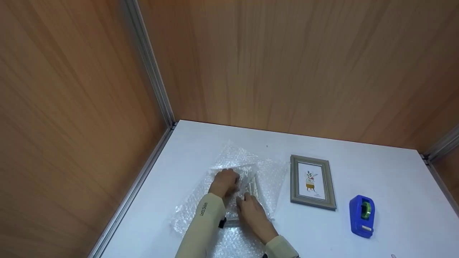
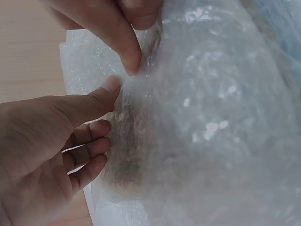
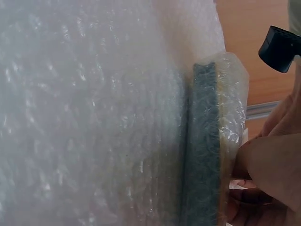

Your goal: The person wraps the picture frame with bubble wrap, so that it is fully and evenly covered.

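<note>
A sheet of bubble wrap (image 1: 270, 175) lies spread on the white table, folded over a picture frame whose grey edge (image 1: 232, 223) shows at the near side. In the right wrist view the frame's dark edge (image 3: 202, 141) shows through the clear film. Over the middle of the bundle my left hand (image 1: 225, 181) pinches the wrap with bent fingers. My right hand (image 1: 254, 215), just nearer and to the right, grips the wrap too. Seen from the left wrist, a thumb (image 2: 110, 84) and the other hand's index finger (image 2: 133, 61) nearly meet at the wrapped edge (image 2: 124, 155).
To the right of the wrap lies a second picture frame (image 1: 294, 179) with a small potted-plant print. Farther right stands a blue tape dispenser (image 1: 358, 218) with a green roll (image 1: 365, 210). Wooden panels (image 1: 287, 71) rise behind and left of the table.
</note>
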